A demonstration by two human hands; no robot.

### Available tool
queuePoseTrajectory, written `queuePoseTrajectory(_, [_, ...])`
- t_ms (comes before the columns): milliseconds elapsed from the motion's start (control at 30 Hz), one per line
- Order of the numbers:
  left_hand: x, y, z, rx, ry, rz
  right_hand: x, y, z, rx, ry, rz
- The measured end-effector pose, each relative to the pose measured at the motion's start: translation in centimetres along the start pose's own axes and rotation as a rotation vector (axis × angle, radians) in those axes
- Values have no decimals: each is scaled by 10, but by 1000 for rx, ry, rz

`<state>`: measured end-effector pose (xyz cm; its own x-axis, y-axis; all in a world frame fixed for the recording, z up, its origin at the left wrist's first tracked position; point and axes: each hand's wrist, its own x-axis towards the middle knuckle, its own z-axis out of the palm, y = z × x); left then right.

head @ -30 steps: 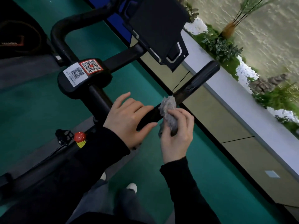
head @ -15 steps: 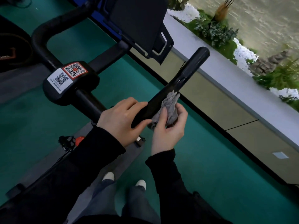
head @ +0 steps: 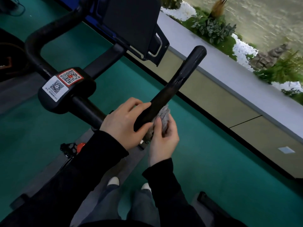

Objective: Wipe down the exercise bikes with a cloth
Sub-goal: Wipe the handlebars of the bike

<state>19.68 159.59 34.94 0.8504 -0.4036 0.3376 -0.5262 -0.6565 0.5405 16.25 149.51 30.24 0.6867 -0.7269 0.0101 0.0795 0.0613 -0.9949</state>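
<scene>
The crumpled grey cloth (head: 161, 117) sits bunched in your right hand (head: 164, 141), fingers and thumb curled round it, pressing it against the near side of the black padded handlebar horn (head: 180, 79), low down close to where the horn meets the crossbar. Your left hand (head: 124, 123) wraps over that same horn just beside the cloth, fingers on top and thumb underneath, steadying it.

The horn's upper stretch shows a streaky sheen (it could be moisture from the cloth or only glare, I can't tell which), so at best you have one horn partly covered. By my reckoning you are early in the job. On this bike there remain the curved black handlebar loop (head: 37, 45) on the far side, the black centre block with its white and red QR stickers (head: 65, 89), the dark tablet holder (head: 131, 22) above it, and the stem running down past the small red knob (head: 81, 145). The saddle and frame are out of view, so their state is unknown. Any other bikes on the teal floor (head: 213, 161) also wait.
</scene>
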Motion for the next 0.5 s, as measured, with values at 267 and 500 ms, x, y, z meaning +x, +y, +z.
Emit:
queuePoseTrajectory(267, [-1,-8,-9,-72,-114,44,-1,3,-6,151,-212,162])
queuePoseTrajectory(500, [3,-12,-13,-122,-177,25,11,0,-7,161,-399,220])
